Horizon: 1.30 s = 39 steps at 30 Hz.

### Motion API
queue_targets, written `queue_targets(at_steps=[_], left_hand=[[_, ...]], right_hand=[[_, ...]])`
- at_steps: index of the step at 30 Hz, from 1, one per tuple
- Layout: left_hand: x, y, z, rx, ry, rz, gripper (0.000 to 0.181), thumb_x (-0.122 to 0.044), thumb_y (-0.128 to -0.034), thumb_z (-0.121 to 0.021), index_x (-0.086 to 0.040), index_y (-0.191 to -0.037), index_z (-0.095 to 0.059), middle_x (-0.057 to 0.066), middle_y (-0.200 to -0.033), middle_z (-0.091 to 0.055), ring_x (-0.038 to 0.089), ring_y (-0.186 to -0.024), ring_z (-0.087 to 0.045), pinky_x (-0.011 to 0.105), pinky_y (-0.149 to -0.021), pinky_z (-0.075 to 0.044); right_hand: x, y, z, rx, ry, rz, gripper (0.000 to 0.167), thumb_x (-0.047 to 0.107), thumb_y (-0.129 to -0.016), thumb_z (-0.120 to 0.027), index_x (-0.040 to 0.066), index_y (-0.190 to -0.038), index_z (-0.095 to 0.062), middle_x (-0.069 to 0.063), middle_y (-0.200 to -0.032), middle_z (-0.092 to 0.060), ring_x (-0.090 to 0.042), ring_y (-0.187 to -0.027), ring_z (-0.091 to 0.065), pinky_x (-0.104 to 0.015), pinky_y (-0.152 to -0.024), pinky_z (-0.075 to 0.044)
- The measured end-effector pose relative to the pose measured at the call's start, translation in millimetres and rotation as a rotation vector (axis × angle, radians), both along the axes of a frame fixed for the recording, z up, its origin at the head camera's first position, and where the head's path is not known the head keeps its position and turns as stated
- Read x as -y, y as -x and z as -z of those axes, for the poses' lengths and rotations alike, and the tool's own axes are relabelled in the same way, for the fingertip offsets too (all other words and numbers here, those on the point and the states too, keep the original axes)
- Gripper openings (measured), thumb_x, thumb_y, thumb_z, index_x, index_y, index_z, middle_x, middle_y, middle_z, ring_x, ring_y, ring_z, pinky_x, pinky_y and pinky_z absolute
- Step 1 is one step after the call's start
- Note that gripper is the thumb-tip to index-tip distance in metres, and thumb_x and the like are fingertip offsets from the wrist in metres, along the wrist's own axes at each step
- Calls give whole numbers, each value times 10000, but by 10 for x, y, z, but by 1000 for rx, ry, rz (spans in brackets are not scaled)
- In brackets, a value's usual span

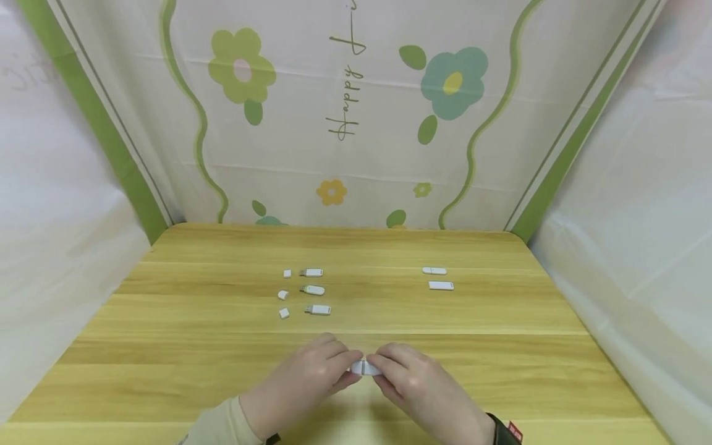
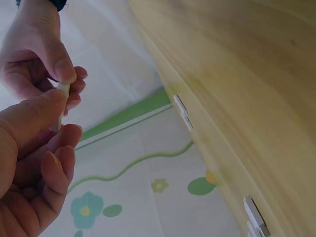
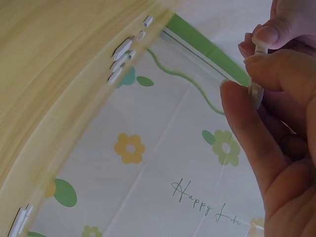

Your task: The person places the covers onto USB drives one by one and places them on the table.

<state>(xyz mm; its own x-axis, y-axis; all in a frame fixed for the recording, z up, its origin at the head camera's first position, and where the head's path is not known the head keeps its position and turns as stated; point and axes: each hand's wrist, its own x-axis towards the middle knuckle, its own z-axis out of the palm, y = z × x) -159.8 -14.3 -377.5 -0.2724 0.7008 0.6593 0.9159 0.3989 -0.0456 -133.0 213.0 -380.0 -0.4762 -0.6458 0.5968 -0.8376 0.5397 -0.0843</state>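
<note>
Above the near part of the table, a white USB stick (image 1: 371,369) is held between both hands, with a thin seam across its middle. My left hand (image 1: 311,378) pinches its left end between thumb and fingers. The right hand (image 1: 416,384) pinches the other end in the same way. Fingertips cover both ends, so the stick's full shape is hidden. In the left wrist view the stick (image 2: 64,88) shows edge-on between the hands; the right wrist view also shows a narrow strip of it (image 3: 256,91).
Left of centre lie three uncapped USB sticks (image 1: 314,290) in a column, plugs leftward, each with a small white cap (image 1: 284,313) beside it. Farther right, two closed white USB sticks (image 1: 441,285) lie on the wooden table (image 1: 500,346). Flowered cloth (image 1: 378,154) rises behind the table.
</note>
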Motion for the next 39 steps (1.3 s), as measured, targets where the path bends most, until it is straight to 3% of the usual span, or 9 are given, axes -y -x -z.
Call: queue_targets(at_steps=[6,11,14,23,26,32,34,39], left_hand=[[18,8,7,-93,40,-25,298,-205,-722,-875,-45,-902,-699,-37,-757,-641,70,-661,-524,89,-626,-441],[9,16,14,-141,52,-38,307,-196,-703,-902,-52,-892,-707,-34,-744,-640,71,-647,-533,94,-613,-446],[-6,18,7,-166,51,-38,300,-182,-699,-903,-56,-880,-700,-36,-730,-626,71,-638,-525,94,-607,-440],[-65,35,-15,-252,113,-29,283,-178,-729,-872,-106,-740,-598,-62,-634,-495,65,-585,-410,101,-555,-334],[-83,35,-27,-275,142,-30,233,-141,-809,-780,-120,-708,-570,-63,-620,-461,70,-577,-388,106,-543,-305],[-111,14,-78,-276,196,-36,169,-128,-841,-711,-126,-733,-582,-73,-628,-458,60,-582,-396,93,-535,-298],[-115,11,-84,-269,209,-35,170,-121,-897,-643,-123,-737,-582,-74,-628,-461,58,-583,-391,90,-530,-287],[-148,7,-103,-265,205,-34,167,-143,-844,-741,-119,-756,-601,-76,-642,-489,56,-594,-403,69,-526,-290]], right_hand=[[-6,-7,14,2,-47,30,293,31,-769,-818,44,-1043,-717,18,-988,-630,-93,-865,-606,-130,-778,-501],[-8,2,31,-5,-12,23,137,110,-934,-684,46,-1053,-704,10,-1006,-617,-90,-850,-592,-123,-768,-495],[-1,8,31,-29,18,16,210,180,-1022,-534,49,-1047,-696,5,-1001,-597,-85,-820,-570,-110,-747,-483],[9,6,5,-113,-23,33,341,233,-1063,-443,42,-985,-714,18,-923,-581,-96,-804,-562,-112,-736,-485],[-1,-1,-1,-127,-40,34,379,229,-1074,-404,28,-993,-715,11,-917,-576,-99,-802,-558,-109,-723,-482],[-29,-29,-19,-149,-53,20,415,196,-1094,-335,6,-1016,-696,4,-905,-551,-96,-785,-530,-90,-681,-457],[-35,-40,-31,-160,-61,14,420,175,-1097,-320,-2,-1023,-693,0,-894,-543,-96,-773,-521,-86,-666,-445],[-49,-43,-71,-207,-72,6,404,130,-1098,-304,-4,-1019,-676,-2,-879,-532,-95,-744,-505,-82,-632,-422]])
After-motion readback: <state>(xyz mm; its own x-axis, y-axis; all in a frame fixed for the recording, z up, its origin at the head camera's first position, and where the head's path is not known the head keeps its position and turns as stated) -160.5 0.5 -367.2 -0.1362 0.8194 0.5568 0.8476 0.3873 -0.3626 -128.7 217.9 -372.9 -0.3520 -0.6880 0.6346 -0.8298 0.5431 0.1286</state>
